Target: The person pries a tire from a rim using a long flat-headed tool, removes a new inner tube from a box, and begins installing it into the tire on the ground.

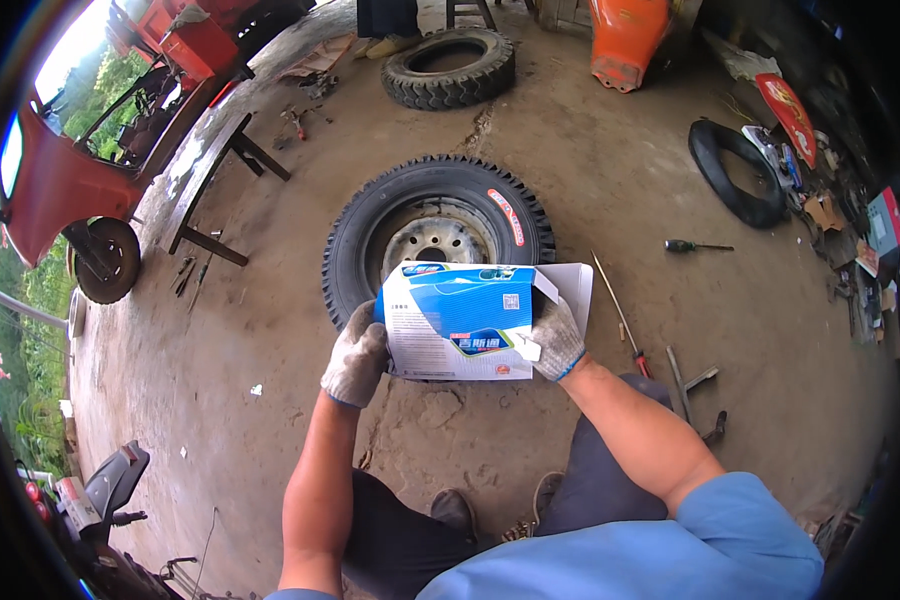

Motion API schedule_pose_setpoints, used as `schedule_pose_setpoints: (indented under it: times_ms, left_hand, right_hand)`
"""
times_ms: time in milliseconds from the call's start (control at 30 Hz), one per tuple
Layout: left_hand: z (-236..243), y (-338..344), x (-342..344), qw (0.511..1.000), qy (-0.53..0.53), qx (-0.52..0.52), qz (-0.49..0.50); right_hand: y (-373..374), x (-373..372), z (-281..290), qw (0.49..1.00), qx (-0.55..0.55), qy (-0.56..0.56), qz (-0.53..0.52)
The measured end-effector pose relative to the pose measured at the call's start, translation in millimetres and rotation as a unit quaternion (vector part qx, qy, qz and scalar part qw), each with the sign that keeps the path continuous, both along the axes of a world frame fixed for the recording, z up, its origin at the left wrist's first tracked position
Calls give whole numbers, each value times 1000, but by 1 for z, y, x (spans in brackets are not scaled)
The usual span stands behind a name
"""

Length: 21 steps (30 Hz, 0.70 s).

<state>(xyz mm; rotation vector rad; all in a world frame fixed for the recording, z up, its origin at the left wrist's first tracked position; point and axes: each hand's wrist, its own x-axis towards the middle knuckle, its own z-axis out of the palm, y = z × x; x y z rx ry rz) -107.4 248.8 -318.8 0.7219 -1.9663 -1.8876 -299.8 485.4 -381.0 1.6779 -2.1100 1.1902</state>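
A blue and white cardboard box (460,325) is held level in front of me, over the near part of a black tyre on a pale steel rim (435,235) lying flat on the floor. My left hand (357,357), in a grey-white knitted glove, grips the box's left end. At its right end, where the flaps stand open, my gloved right hand (558,338) is closed on the box edge, with some fingers hidden behind the cardboard. What the box contains is out of sight.
Right of the tyre lie a long red-handled screwdriver (620,315), a shorter screwdriver (698,246) and an inner tube (735,172). Another tyre (448,68) lies beyond, near a person's legs (388,18). A wooden bench (208,185) and a red three-wheeled vehicle (65,195) stand left.
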Motion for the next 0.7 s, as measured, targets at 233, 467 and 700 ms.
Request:
schedule_pose_setpoints:
  times_ms: [233, 467, 700]
  left_hand:
    - [-23, -27, 2, 984, -13, -101, 149]
    - [-82, -168, 52, 956, 72, -63, 277]
    - [-93, -222, 66, 958, -131, -127, 221]
  right_hand:
    - [-13, 32, -21, 955, 232, -117, 142]
    - [-22, 65, 59, 946, 67, -318, -2]
    - [47, 0, 79, 762, -119, -635, 41]
